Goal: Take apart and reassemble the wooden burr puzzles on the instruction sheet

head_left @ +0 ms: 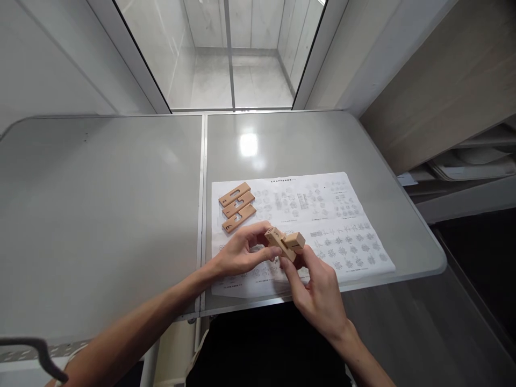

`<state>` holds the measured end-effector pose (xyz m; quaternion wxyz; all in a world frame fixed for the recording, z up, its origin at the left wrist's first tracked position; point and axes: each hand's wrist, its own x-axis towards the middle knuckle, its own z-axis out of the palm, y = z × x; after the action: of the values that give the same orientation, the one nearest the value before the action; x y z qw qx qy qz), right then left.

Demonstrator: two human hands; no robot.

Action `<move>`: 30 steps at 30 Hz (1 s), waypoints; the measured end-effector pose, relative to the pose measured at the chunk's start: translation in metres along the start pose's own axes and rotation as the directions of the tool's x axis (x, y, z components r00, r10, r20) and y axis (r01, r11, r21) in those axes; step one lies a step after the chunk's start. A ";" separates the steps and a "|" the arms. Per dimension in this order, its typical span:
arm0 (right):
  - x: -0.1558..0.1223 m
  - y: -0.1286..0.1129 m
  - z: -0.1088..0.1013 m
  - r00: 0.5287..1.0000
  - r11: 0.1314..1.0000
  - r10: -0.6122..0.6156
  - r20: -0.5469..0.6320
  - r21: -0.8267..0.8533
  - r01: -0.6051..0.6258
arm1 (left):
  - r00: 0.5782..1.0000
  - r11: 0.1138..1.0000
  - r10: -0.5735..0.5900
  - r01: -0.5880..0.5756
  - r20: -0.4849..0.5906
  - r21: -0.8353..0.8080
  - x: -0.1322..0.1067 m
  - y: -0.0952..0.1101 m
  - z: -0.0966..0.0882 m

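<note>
Possibly jam-prone: slotted block (277, 240) and crossing block (296, 242), held together.
Left hand (246, 250) and right hand (318, 282) pinch them above the printed sheet (322, 221) — a skewed push might bind them, a slack pinch drop one.

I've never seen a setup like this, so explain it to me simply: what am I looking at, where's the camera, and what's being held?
There's no machine here, just one person's bare hands. The single picture comes from a camera worn on the head, looking forward and down. The left hand and right hand meet near the table's front edge, holding light wooden pieces between the fingers; one juts out from another. Beneath is a grey table with a white sheet printed with small diagrams. Three flat wooden pieces with cut-out openings and dark markings lie side by side on the sheet, beyond the left hand.
</note>
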<state>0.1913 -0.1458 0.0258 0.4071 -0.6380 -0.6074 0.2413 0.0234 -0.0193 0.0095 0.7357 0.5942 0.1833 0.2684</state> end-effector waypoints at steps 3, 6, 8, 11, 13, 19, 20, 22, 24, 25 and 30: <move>0.000 0.000 -0.001 0.999 0.999 0.042 0.023 0.029 -0.043 | 1.000 1.000 0.007 -0.007 0.004 -0.002 0.000 -0.002 -0.001; 0.000 -0.002 -0.003 0.997 0.997 0.064 0.031 0.045 -0.065 | 1.000 1.000 0.003 -0.003 0.012 -0.011 0.000 -0.003 -0.001; 0.000 -0.003 -0.004 0.997 0.996 0.073 0.032 0.051 -0.074 | 1.000 1.000 0.000 0.000 0.013 -0.027 0.000 -0.003 -0.001; 0.001 -0.004 -0.005 0.995 0.995 0.089 0.039 0.048 -0.091 | 1.000 0.999 0.007 -0.007 0.010 -0.043 -0.001 -0.001 -0.001; 0.002 -0.005 -0.004 0.994 0.993 0.097 0.042 0.056 -0.099 | 1.000 0.999 0.012 -0.012 0.002 -0.042 -0.001 -0.001 -0.001; 0.001 -0.007 -0.003 0.994 0.993 0.106 0.029 0.051 -0.107 | 0.999 0.999 0.040 -0.040 0.009 -0.010 -0.001 0.000 0.001; 0.000 -0.007 -0.002 0.995 0.994 0.101 0.023 0.040 -0.102 | 0.999 0.999 0.042 -0.042 0.008 -0.003 -0.001 0.000 0.001; -0.001 -0.007 -0.001 0.997 0.997 0.082 0.001 0.016 -0.082 | 0.999 0.999 0.036 -0.036 -0.001 0.016 -0.001 0.000 0.002; -0.002 -0.006 0.000 0.998 0.998 0.055 -0.027 -0.007 -0.055 | 1.000 0.999 0.026 -0.026 -0.014 0.030 -0.002 -0.001 0.003; -0.002 -0.005 0.001 0.998 0.999 0.043 -0.040 -0.016 -0.043 | 1.000 0.999 0.022 -0.022 -0.019 0.031 -0.002 -0.001 0.003; -0.001 -0.005 0.003 0.998 1.000 0.011 -0.055 -0.018 -0.012 | 0.999 0.999 0.023 -0.022 -0.024 0.036 -0.002 -0.001 0.003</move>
<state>0.1857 -0.1464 0.0274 0.4162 -0.6517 -0.5945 0.2206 0.0236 -0.0231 0.0093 0.7196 0.6061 0.1902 0.2804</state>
